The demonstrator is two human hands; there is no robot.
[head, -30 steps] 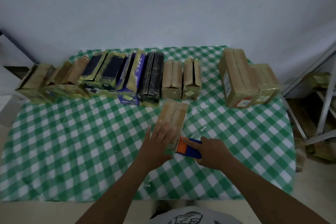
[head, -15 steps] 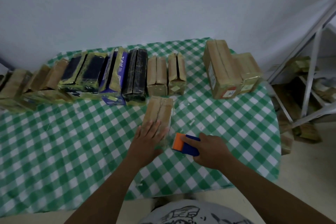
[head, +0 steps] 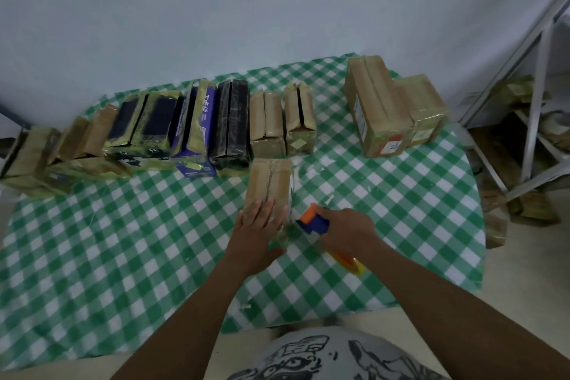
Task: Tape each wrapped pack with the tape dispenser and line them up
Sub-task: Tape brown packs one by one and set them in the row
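The wrapped pack point(head: 269, 180) being worked on lies flat on the desk point(head: 123, 241), its length running away from the person and a seam line down its top. The left grip point(head: 257, 228) lies on the pack's near end with fingers straight and spread, pressing it down rather than clasping it. Just right of the pack's near corner is the tape dispenser point(head: 314, 221), blue with an orange nose that points at the pack. The right grip point(head: 350, 233) is curled round its handle.

This looks like laying or cutting a strip at the near end. To do it well:
- Keep the left palm's weight on the pack so it cannot skid on the cloth.
- Keep the fingers out of the tape's path.
- Draw the tape low and taut along the seam.
- Tip the nose to cut cleanly, then smooth the tail down.

Beyond the pack's far end stands the row of packs point(head: 233, 125), stretching away to the left; whether the pack touches it I cannot tell. Beyond and to the right, well apart, two bigger boxes point(head: 377, 108) sit together. A metal rack point(head: 536, 95) stands further right.

The left grip covers the pack's near end. The tape is clear and blurred, so I cannot tell whether it is stuck down. An orange-yellow piece point(head: 350, 262) under the right wrist may be the roll. The row's left end is cut off.
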